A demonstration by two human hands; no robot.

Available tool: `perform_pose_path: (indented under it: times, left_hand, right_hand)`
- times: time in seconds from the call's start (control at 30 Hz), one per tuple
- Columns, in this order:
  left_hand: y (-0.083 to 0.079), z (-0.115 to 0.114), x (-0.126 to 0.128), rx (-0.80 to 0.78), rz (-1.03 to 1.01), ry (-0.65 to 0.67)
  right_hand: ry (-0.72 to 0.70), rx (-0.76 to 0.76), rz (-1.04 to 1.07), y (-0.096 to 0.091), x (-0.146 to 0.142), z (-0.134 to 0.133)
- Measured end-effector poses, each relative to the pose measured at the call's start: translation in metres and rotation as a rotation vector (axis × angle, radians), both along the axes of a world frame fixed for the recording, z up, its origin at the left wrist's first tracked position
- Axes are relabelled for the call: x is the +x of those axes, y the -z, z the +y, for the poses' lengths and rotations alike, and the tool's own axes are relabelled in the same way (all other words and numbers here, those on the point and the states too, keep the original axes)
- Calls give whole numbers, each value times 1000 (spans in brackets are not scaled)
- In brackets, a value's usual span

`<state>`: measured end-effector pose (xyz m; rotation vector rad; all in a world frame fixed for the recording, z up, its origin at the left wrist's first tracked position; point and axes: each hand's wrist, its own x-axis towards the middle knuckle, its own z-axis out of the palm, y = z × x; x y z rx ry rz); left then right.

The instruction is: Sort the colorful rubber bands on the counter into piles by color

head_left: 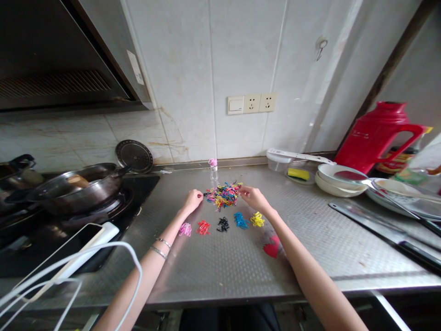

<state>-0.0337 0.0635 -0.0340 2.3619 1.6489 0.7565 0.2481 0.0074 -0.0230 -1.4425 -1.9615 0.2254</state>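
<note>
A mixed heap of small coloured rubber bands [223,195] lies on the steel counter. At its left edge my left hand [193,200] is closed in a pinch, with a black band at the fingertips. My right hand [254,197] pinches at the heap's right edge; its fingertips are too small to show what is between them. Nearer to me is a row of sorted piles: pink bands [185,229], red bands [203,227], black bands [223,224], blue bands [241,220] and yellow bands [257,219]. Behind the heap stands a clear bottle with a pink cap [212,162].
On the left, a steel pan [82,188] sits on the black stove, with a white device and cables [86,243] in front. A clear bag with a red patch [272,247] lies by my right forearm. Bowls [336,184], a knife [365,225] and a red thermos [375,135] are on the right.
</note>
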Motion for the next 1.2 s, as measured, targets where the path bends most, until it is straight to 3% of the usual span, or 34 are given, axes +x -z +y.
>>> perform_pose_path:
  times: [0.33,0.7,0.93,1.2]
  left_hand:
    - [-2,5,-8,-6,-108,9]
    - [-31,-10,-9,-73,-251,175]
    - [-51,-32,4,-416,-248,421]
    - [-48,-56,27,-655,-120,638]
  right_hand:
    - [3,-11,8,2,3,2]
    - [4,-19,15,5,6,2]
    - [-4,-28,16,6,6,3]
    - [-29,-99,-24,9,4,4]
